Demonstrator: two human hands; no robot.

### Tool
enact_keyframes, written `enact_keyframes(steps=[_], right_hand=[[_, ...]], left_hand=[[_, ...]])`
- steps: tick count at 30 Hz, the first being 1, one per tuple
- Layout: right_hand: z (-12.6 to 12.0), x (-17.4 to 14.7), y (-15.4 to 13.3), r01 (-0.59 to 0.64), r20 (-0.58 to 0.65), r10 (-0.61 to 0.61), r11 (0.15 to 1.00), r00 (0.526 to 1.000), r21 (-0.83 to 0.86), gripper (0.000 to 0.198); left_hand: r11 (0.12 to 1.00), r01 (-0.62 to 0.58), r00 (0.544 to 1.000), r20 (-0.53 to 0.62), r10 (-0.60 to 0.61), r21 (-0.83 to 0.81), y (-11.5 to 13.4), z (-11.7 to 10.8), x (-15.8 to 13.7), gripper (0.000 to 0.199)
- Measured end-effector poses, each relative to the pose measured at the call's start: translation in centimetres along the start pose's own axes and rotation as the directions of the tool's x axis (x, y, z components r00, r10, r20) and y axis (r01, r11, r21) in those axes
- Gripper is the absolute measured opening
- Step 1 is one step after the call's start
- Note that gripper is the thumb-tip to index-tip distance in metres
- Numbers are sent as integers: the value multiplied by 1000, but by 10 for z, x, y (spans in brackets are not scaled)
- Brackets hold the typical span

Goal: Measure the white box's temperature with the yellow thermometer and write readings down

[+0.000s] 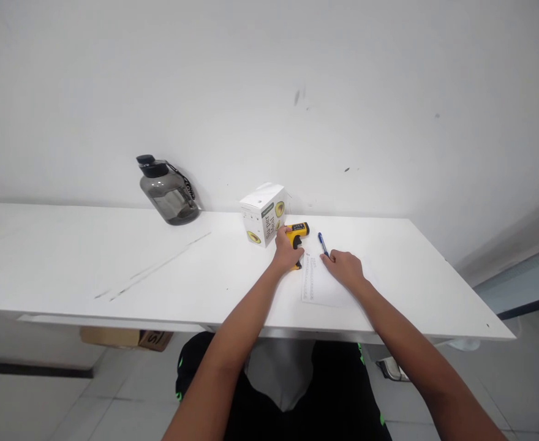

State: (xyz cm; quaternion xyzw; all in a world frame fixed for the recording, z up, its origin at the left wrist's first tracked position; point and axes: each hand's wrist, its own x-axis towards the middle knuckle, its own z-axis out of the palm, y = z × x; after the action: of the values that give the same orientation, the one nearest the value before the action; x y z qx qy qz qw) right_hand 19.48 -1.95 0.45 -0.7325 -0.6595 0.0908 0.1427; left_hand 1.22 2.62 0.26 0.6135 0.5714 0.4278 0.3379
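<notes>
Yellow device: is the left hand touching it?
Touching. The head view shows the left hand directly on the yellow device, covering part of it.

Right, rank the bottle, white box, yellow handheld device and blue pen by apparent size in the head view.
1. Bottle
2. White box, fairly close behind
3. Yellow handheld device, partly covered by the left hand
4. Blue pen

A translucent grey bottle (171, 197) with a black cap (156, 169) stands on the worktop (62, 260) near the wall (214, 92). A cardboard box (113, 336) shows below.
</notes>
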Motion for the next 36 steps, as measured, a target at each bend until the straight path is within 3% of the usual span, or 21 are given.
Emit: enact_keyframes(steps=[4,8,12,14,16,18,21,23,25,29,36], right_hand=[[-1,2,1,-6,-33,11,988,999,157,40],[-7,11,-6,82,-91,-50,918,995,388,40],[-10,19,-35,23,88,-93,806,992,592,60],[-9,20,-54,-21,155,-131,693,979,721,66],[-4,20,-71,-19,142,-180,554,973,832,61],[4,20,-82,-45,125,-197,366,972,930,54],[16,17,-87,-18,27,-199,50,980,999,54],[20,14,-87,-4,-9,-193,-68,981,998,57],[22,11,-86,-14,-5,-170,-112,985,994,56],[20,5,-84,-61,45,-122,-125,991,990,43],[16,-2,-84,58,-61,-127,-32,990,998,37]], left_hand=[[987,-159,984,-81,159,13,-2,2,0,65],[937,-346,930,-115,349,44,-4,3,0,67],[871,-488,863,-119,491,53,-6,3,-1,66],[847,-528,839,-113,532,65,-7,2,-2,64],[842,-536,837,-90,540,63,-9,1,-2,67],[826,-562,824,-58,564,47,-11,1,-2,74],[708,-704,705,-69,706,47,-14,2,0,84],[629,-775,620,-124,775,58,-13,2,0,88],[597,-800,586,-139,798,54,-11,2,-2,89],[581,-811,576,-84,813,65,-6,-3,-5,87],[491,-791,462,-169,870,365,-10,-19,6,95]])
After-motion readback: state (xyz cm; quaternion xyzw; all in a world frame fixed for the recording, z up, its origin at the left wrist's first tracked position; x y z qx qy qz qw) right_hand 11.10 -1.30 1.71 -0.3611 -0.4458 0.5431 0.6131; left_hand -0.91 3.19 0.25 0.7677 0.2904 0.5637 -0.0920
